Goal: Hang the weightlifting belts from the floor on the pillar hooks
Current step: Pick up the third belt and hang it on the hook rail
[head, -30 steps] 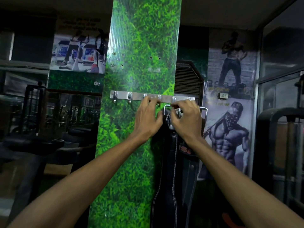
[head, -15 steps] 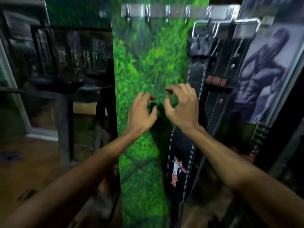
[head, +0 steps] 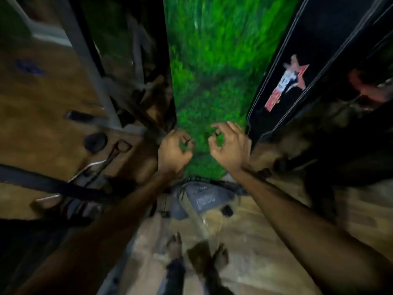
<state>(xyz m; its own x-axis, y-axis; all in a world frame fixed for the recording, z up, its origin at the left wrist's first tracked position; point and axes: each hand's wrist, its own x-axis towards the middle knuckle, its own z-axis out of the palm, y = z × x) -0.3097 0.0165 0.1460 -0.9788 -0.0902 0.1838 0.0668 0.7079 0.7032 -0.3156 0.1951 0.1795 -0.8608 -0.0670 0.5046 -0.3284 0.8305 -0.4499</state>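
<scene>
The view is blurred and tilted down the green grass-patterned pillar (head: 212, 67). A black belt with white stitching and a red star logo (head: 282, 81) hangs along the pillar's right side. On the floor at the pillar's foot lies a grey belt (head: 204, 196). My left hand (head: 173, 152) and my right hand (head: 229, 145) hover in front of the lower pillar, above that grey belt, fingers loosely curled and holding nothing. The hooks are out of view.
Wooden floor (head: 46, 103) spreads to the left, with a black strap and metal handles (head: 100, 162) lying on it. A machine frame (head: 89, 60) stands left of the pillar. My feet (head: 197, 254) show at the bottom. Dark gear crowds the right side.
My hands let go of the hung black belt's buckle and dropped down the pillar. The view swung from the hook rack down toward the floor.
</scene>
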